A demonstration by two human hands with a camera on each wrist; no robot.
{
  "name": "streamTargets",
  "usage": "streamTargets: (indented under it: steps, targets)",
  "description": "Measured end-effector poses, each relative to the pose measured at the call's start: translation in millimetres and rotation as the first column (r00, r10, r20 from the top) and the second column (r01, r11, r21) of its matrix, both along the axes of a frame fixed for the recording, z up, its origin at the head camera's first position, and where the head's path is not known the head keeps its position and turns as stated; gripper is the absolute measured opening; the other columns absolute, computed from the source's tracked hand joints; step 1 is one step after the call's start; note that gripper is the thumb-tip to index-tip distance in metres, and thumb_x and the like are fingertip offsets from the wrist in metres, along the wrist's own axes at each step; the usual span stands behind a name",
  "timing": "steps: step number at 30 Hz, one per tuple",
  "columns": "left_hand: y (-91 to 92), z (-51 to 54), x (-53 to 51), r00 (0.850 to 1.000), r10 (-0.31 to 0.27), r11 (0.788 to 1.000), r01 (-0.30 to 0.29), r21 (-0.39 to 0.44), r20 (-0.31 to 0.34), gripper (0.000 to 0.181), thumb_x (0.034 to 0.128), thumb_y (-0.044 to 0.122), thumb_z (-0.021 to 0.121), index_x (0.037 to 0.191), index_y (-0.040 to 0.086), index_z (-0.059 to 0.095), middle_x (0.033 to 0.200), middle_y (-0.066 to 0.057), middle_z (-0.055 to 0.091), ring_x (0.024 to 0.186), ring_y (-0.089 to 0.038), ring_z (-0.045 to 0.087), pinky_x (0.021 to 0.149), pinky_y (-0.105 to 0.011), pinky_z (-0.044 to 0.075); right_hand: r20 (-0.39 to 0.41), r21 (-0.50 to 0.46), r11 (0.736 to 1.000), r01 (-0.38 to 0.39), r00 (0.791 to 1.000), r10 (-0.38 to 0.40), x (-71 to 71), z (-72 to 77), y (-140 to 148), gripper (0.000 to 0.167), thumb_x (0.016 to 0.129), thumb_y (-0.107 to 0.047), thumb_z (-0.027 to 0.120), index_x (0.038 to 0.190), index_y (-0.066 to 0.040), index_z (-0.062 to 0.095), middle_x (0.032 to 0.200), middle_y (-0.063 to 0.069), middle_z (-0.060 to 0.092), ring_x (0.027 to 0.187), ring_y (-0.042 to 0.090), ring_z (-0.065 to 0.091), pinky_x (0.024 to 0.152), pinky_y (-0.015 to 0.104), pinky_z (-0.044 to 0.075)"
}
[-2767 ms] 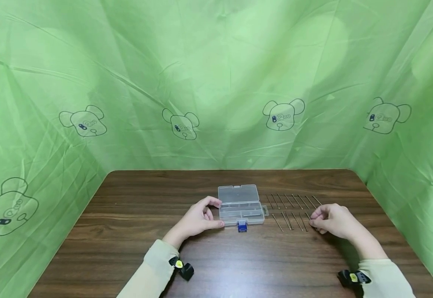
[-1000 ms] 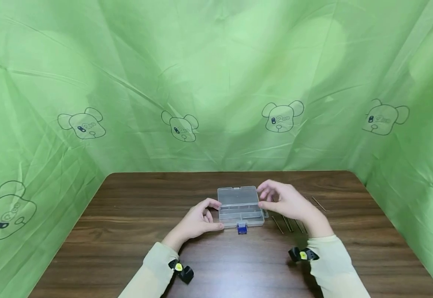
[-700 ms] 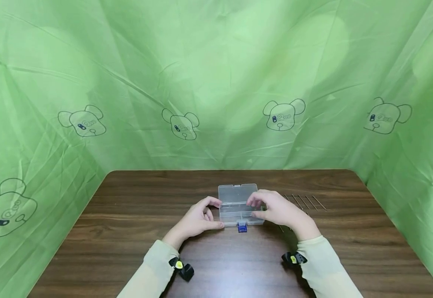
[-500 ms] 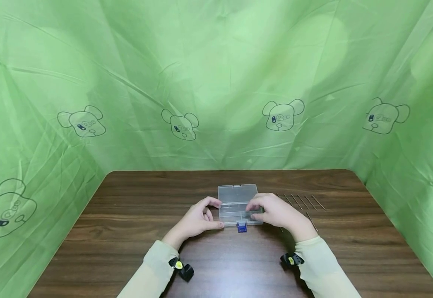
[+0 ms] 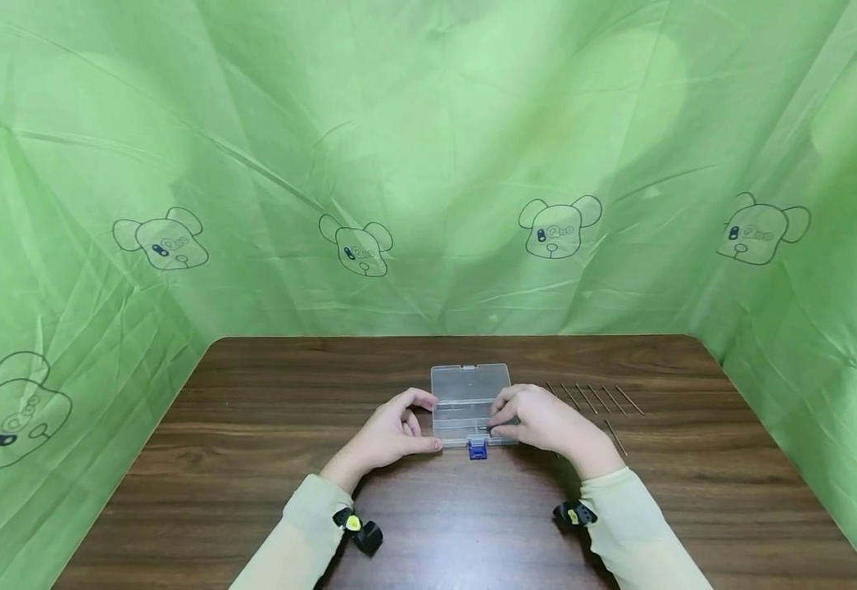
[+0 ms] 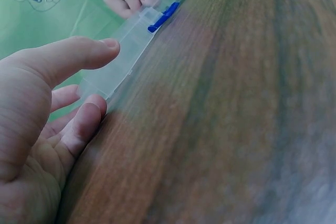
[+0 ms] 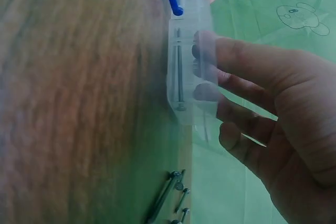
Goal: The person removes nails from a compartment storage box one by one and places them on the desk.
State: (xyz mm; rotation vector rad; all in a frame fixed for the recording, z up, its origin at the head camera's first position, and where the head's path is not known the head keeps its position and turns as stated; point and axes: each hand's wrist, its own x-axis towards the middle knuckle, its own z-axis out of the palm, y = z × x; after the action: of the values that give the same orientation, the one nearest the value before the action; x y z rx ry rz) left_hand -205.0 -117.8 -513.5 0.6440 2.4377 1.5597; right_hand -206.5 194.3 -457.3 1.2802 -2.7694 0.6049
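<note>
A clear plastic compartment box (image 5: 446, 436) stands on the table, its lid (image 5: 469, 383) swung back and its blue latch (image 5: 478, 450) hanging at the front. My left hand (image 5: 389, 432) holds the box's left end, thumb at the front corner and index finger near the hinge. My right hand (image 5: 539, 418) has its fingertips inside the right part of the box. Through the box wall in the right wrist view, a nail (image 7: 180, 72) lies lengthwise in front of the fingers (image 7: 247, 56). Whether the fingertips pinch it cannot be made out.
Several thin nails (image 5: 596, 400) lie slanted in a back row right of the box. One more nail (image 5: 615, 437) lies in front of them; others nearby are hidden by my right hand. Green cloth (image 5: 428, 164) hangs behind the dark wooden table (image 5: 288, 369).
My right hand has moved left from the nails on the table to the box, and its fingers have gone down inside. The left hand and box have stayed in place.
</note>
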Motion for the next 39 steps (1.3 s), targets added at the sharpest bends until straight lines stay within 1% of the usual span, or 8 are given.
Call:
streamTargets:
  steps: [4, 6, 11, 18, 26, 28, 36, 39]
  targets:
    - [3.1, 19.3, 9.3, 1.0, -0.011, 1.0, 0.011, 0.014, 0.0, 0.064, 0.083, 0.002, 0.094, 0.139, -0.003, 0.062, 0.128, -0.021, 0.069, 0.071, -0.017, 0.059, 0.062, -0.02, 0.047, 0.005, 0.01, 1.0, 0.025, 1.0, -0.025, 1.8, -1.9, -2.2, 0.009, 0.096, -0.014, 0.085, 0.103, -0.011, 0.088, 0.106, -0.002, 0.076, 0.102, 0.021, 0.072, 0.095, 0.043, 0.059]
    - [2.4, 17.7, 8.5, 1.0, -0.013, 1.0, 0.013, 0.017, 0.0, 0.065, 0.0831, 0.004, 0.094, 0.139, -0.001, 0.063, 0.129, -0.019, 0.069, 0.072, -0.016, 0.059, 0.062, -0.02, 0.048, 0.015, 0.021, 0.999, 0.04, 0.999, -0.04, 2.3, -2.0, -4.3, 0.008, 0.096, -0.013, 0.084, 0.103, -0.011, 0.088, 0.106, -0.002, 0.077, 0.102, 0.021, 0.072, 0.096, 0.043, 0.059]
    - [-1.4, -2.9, -1.9, 1.0, -0.008, 1.0, 0.008, 0.012, 0.006, 0.067, 0.0831, 0.014, 0.097, 0.142, 0.009, 0.064, 0.13, -0.008, 0.07, 0.072, -0.014, 0.06, 0.062, -0.021, 0.049, 0.054, 0.008, 0.998, 0.062, 0.997, -0.063, 0.4, -2.9, -9.2, 0.006, 0.093, -0.008, 0.086, 0.097, -0.011, 0.088, 0.104, -0.002, 0.077, 0.099, 0.019, 0.073, 0.094, 0.041, 0.061]
    - [-2.0, -3.6, -2.6, 1.0, -0.004, 1.0, 0.004, -0.002, 0.005, 0.068, 0.0831, 0.014, 0.098, 0.143, 0.01, 0.064, 0.127, -0.007, 0.071, 0.072, -0.014, 0.06, 0.062, -0.021, 0.049, 0.088, -0.021, 0.997, 0.075, 0.993, -0.073, -1.8, -4.5, -9.3, 0.006, 0.09, -0.006, 0.088, 0.092, -0.012, 0.087, 0.102, -0.002, 0.077, 0.097, 0.018, 0.074, 0.092, 0.038, 0.062]
    - [4.0, 26.0, 14.2, 1.0, -0.014, 0.999, 0.014, 0.031, -0.004, 0.064, 0.0825, 0.003, 0.094, 0.138, -0.003, 0.062, 0.126, -0.021, 0.069, 0.07, -0.014, 0.058, 0.061, -0.02, 0.047, 0.082, -0.041, 0.999, 0.027, 0.996, -0.024, -5.0, -8.2, -3.5, 0.008, 0.09, -0.005, 0.089, 0.085, -0.011, 0.085, 0.101, 0.001, 0.076, 0.095, 0.018, 0.073, 0.09, 0.036, 0.062]
    - [4.5, 29.0, 15.5, 1.0, -0.02, 0.999, 0.02, 0.039, -0.008, 0.064, 0.0824, 0.002, 0.094, 0.137, -0.004, 0.062, 0.126, -0.022, 0.069, 0.069, -0.014, 0.058, 0.06, -0.021, 0.047, 0.082, -0.046, 0.999, 0.02, 0.997, -0.016, -5.6, -9.6, -2.5, 0.008, 0.09, -0.006, 0.088, 0.085, -0.011, 0.084, 0.101, 0.001, 0.075, 0.095, 0.018, 0.072, 0.09, 0.036, 0.062]
    - [0.7, 2.2, 1.5, 1.0, -0.003, 1.0, 0.003, 0.002, 0.005, 0.067, 0.083, 0.007, 0.096, 0.141, 0.002, 0.063, 0.125, -0.016, 0.071, 0.07, -0.016, 0.059, 0.061, -0.02, 0.047, 0.114, -0.054, 0.998, 0.011, 0.994, -0.005, -5.4, -10.1, 0.2, 0.011, 0.094, -0.008, 0.085, 0.086, -0.013, 0.08, 0.104, -0.001, 0.074, 0.098, 0.016, 0.071, 0.092, 0.038, 0.061]
    - [-1.2, -2.7, -1.2, 1.0, -0.01, 1.0, 0.01, 0.004, 0.007, 0.067, 0.0828, 0.013, 0.097, 0.141, 0.008, 0.064, 0.125, -0.011, 0.071, 0.071, -0.014, 0.059, 0.061, -0.02, 0.048, 0.125, -0.058, 0.998, 0.011, 0.992, -0.004, -5.1, -10.6, 1.4, 0.011, 0.095, -0.009, 0.085, 0.087, -0.013, 0.079, 0.105, -0.001, 0.074, 0.099, 0.016, 0.071, 0.092, 0.039, 0.061]
